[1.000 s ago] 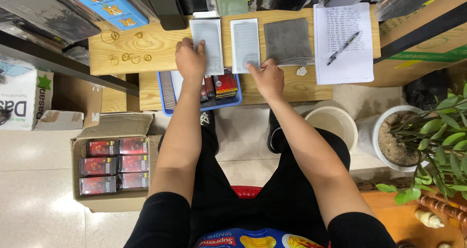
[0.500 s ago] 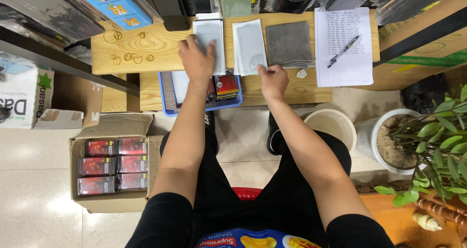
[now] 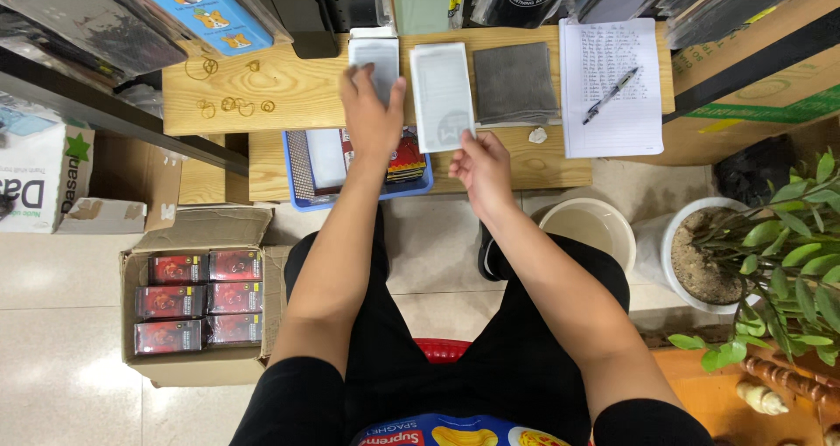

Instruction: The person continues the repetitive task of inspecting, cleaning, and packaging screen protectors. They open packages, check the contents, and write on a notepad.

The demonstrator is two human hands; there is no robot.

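Wooden bench (image 3: 289,87), upright white sleeve (image 3: 442,96) lengthwise.

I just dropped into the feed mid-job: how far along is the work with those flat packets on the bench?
Looks early. Already laid out: a grey cloth and a lined sheet with a pen. In hand: the left hand presses on one pale flat packet, and the right hand grips the bottom edge of a second one. Left: red boxes fill the cardboard carton, with more in the blue tray.

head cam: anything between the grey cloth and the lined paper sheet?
Only bare wooden tabletop between the grey cloth and the lined paper sheet, per the head view.
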